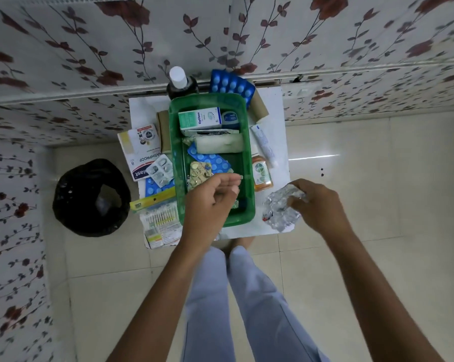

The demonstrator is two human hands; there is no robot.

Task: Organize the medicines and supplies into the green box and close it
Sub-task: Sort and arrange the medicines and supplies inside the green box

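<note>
Foil blister strips (282,209) sit pinched under my right hand (315,202) beside the green box (248,163), left hand (210,202) loosely curled and apparently empty above it, so I lift flat, then lay them inside.

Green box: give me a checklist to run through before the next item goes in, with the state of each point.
1. Green box open and reachable: ok, no lid on it.
2. Free space inside: ok, bare floor near the front right corner.
3. Right hand has a grip on the crumpled foil strips: ok, fingers rest on them at the table's right edge.
4. Left hand out of the drop path: not ok, it hovers over the box's near end.
5. Dettol bottle clear of the path: cannot tell, it stands close to the box wall.
6. Lid located: cannot tell.
</note>
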